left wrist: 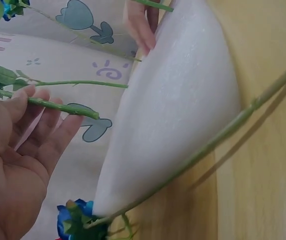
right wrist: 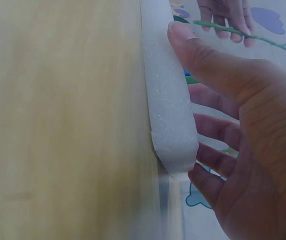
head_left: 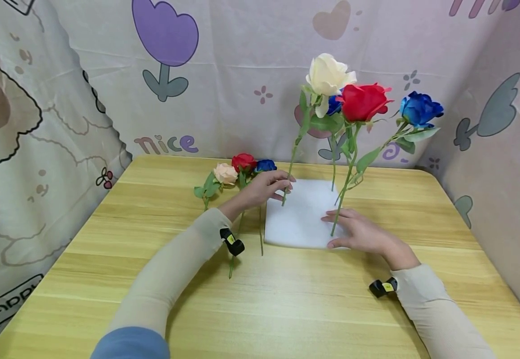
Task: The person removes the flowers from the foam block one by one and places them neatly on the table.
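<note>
Three roses stood in the white foam block (head_left: 297,219), right of centre in the frame: an upright red rose (head_left: 364,102), a right-leaning blue rose (head_left: 421,109) at upper right, and a rear blue rose (head_left: 334,104), bloom partly hidden behind the red one. Left hand (head_left: 264,190), mid-frame, pinched the stem of a white rose (head_left: 329,75) between thumb and fingers over the block's left part; bloom was at upper centre-right, and in the left wrist view the cut end was free of the foam. Right hand (head_left: 358,233) was at the block's right side, thumb and fingers spread, touching it. Left of the block, on the desk (head_left: 309,304), lay a peach rose (head_left: 226,173), a second red rose (head_left: 244,162) and a third blue rose (head_left: 265,165), stems pointing toward lower centre. Printed cloth (head_left: 242,40) filled the background.
</note>
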Tool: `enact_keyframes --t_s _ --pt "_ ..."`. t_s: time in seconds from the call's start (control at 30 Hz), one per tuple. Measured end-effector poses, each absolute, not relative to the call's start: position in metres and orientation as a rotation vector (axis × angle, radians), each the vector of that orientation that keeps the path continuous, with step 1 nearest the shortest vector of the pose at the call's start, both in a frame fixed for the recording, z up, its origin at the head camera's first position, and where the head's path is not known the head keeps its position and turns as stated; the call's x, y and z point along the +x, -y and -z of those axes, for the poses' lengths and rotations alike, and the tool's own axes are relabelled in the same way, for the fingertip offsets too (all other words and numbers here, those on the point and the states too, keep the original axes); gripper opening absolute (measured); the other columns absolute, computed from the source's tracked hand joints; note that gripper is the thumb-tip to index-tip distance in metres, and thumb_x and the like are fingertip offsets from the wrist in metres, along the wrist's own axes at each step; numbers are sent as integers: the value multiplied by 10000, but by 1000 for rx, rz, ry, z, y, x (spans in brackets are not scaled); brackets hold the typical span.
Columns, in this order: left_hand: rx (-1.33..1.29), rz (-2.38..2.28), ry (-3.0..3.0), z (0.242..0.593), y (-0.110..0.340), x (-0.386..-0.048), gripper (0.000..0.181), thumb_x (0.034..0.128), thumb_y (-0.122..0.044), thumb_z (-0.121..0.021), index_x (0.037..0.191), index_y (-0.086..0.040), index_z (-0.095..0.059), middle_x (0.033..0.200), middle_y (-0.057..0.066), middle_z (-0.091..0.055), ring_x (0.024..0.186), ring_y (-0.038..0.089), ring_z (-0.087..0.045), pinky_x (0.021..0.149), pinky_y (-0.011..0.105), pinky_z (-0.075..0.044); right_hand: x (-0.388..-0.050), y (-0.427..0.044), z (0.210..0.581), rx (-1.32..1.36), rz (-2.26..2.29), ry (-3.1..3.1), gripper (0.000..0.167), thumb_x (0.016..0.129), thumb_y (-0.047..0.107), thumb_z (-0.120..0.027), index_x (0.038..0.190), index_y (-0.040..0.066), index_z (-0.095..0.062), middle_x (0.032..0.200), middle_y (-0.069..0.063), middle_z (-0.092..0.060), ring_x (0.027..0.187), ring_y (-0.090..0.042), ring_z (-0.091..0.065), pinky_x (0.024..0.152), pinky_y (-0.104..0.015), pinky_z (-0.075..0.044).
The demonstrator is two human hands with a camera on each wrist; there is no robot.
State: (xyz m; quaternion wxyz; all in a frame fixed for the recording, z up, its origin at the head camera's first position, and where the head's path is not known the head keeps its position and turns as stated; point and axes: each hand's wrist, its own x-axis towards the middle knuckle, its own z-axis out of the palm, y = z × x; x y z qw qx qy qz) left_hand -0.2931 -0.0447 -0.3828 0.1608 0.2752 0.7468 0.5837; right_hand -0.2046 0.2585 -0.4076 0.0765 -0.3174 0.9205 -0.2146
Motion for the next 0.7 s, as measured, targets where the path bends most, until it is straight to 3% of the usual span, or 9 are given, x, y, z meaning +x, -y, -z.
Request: enact_keyframes --t_s 0.33,0.7 --pt "799 -1666 -2178 373 67 -286 206 1029 -126 -506 1225 -67 -533 1010 164 -613 1040 475 -576 821 525 -563 -204 -259 409 -967 639 -2764 755 798 548 -740 1375 93 -563 1454 -142 -455 1346 -378 -375 1103 -543 -322" --pt "826 -1457 -2380 361 91 -271 227 1030 -153 -521 1241 -76 -554 1130 229 -596 997 379 -623 787 480 -583 -204 -258 408 -969 635 -2772 734 796 523 -755 1364 95 -573 1447 -138 -465 1340 -377 -382 1103 -543 -321"
